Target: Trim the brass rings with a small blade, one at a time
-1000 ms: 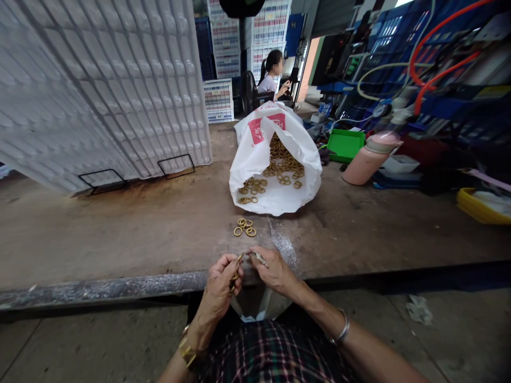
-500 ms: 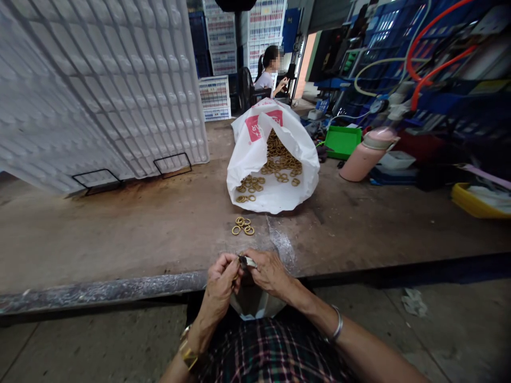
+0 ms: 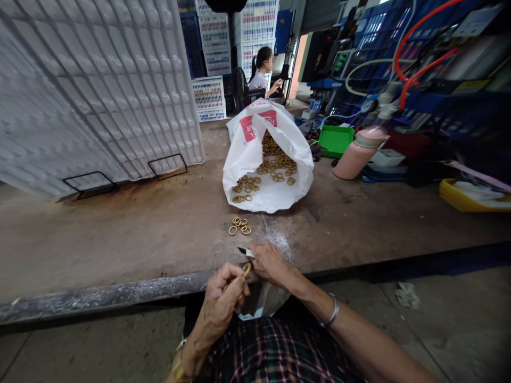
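Between the thumb and fingers of my left hand (image 3: 225, 292) is a brass-coloured ring (image 3: 246, 269), held just off the table's front edge. My right hand (image 3: 272, 265) grips a small knife (image 3: 245, 251), its dark pointed blade directed left and its pale handle mostly covered by the fingers. The two hands are apart. A small cluster of loose rings (image 3: 240, 226) lies on the table beyond them. Behind it, a white plastic bag (image 3: 275, 199) lies with its mouth towards me, holding a heap of similar rings (image 3: 275, 154). Below my hands, a greyish bag (image 3: 265, 302) shows at my lap.
Tall white ribbed trays (image 3: 131, 80) stand at the left on black wire supports (image 3: 167, 165). At the right are a pink bottle (image 3: 355, 157), a green tray (image 3: 336, 141) and a yellow basket (image 3: 471, 198). A person (image 3: 261, 72) sits beyond the table (image 3: 120, 239).
My hands have come apart. The left has lowered slightly, showing a ring in its fingers; the right has moved slightly right, and the knife blade now shows clearly.
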Tool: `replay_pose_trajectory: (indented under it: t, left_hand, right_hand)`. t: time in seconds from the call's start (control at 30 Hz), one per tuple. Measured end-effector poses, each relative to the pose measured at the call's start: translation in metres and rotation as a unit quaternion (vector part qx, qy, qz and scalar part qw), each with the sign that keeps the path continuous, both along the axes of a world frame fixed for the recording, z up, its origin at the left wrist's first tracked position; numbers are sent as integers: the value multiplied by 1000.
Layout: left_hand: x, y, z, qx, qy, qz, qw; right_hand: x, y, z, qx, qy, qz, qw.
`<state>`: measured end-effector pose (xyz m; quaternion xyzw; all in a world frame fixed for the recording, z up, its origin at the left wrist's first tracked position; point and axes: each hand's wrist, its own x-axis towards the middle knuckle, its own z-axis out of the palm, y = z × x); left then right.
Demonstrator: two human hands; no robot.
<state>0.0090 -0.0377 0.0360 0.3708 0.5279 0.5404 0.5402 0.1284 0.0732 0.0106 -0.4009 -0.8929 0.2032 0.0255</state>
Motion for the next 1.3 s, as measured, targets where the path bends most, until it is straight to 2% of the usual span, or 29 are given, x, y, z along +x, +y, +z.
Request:
replay_pose_trajectory:
  t: [0.1,0.17,0.27,0.43,0.63,0.83,0.93,1.03,1.1,1.17,1.3]
  left_hand:
    - [3,2,6,-15,-135,-7,991]
    - [1,6,5,-37,-221,28,974]
    - [-4,12,-3,-61,-290,76,952]
    - [-11,13,-14,-80,-348,104,928]
    - [-17,13,-16,-83,-375,83,920]
    - [-20,16,-18,-99,-404,110,903]
    - [-19,18,-17,-95,-375,105,916]
    - [-16,21,-17,-64,-244,124,960]
    - [-15,23,-19,-43,-102,153,982]
    - [-14,24,-22,-16,16,169,985]
    - [-14,24,-25,37,86,148,985]
  right_hand:
    - [-2,11,-1,25,9,-32,999]
    - [-4,17,1,38,21,-68,997]
    - [-10,24,5,45,19,-117,992]
    - [-23,32,3,58,20,-134,989]
    - [-27,35,-4,70,16,-130,989]
    - [-20,36,-7,68,67,-138,986]
    - [-17,33,-7,31,126,-132,983]
    - [-16,27,-4,-57,238,-115,963]
    - [-17,20,0,-137,305,-115,935]
    - [-18,14,3,-222,340,-132,904]
    - [-21,4,7,-405,357,-160,826]
